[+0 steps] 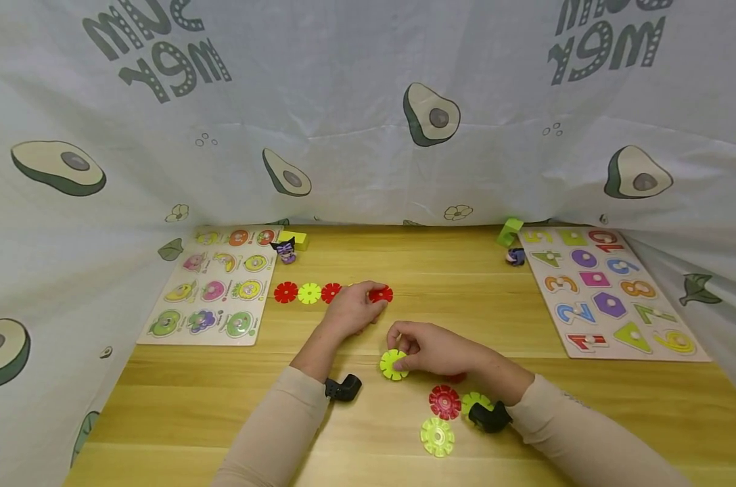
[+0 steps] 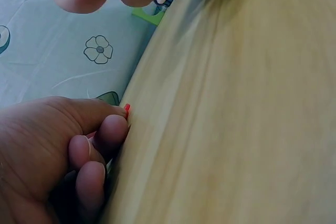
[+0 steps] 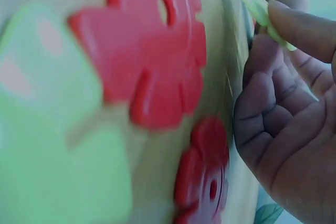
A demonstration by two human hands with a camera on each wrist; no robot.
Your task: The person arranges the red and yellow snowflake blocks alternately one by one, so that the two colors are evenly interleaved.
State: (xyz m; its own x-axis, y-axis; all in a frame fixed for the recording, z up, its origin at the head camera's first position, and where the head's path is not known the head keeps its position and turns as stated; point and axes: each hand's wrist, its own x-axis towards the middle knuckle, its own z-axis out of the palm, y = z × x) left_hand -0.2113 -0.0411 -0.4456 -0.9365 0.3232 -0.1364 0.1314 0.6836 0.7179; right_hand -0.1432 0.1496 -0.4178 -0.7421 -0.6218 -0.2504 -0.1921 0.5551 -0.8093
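Head view: my right hand pinches a yellow-green disc; my left hand, fingers curled, touches a red disc. Right wrist view alone shows a second red disc under the palm.

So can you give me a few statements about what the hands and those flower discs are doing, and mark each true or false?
1. The right hand pinches a yellow-green disc. True.
2. The left hand rests at the row of discs, by a red disc. True.
3. The row is all yellow-green. False: red and yellow-green discs alternate in it.
4. Spare discs lie near the right wrist. True.
5. The number board lies on the person's left. False: it lies on the right; the fruit board is on the left.
6. The table is glass. False: it is wood.
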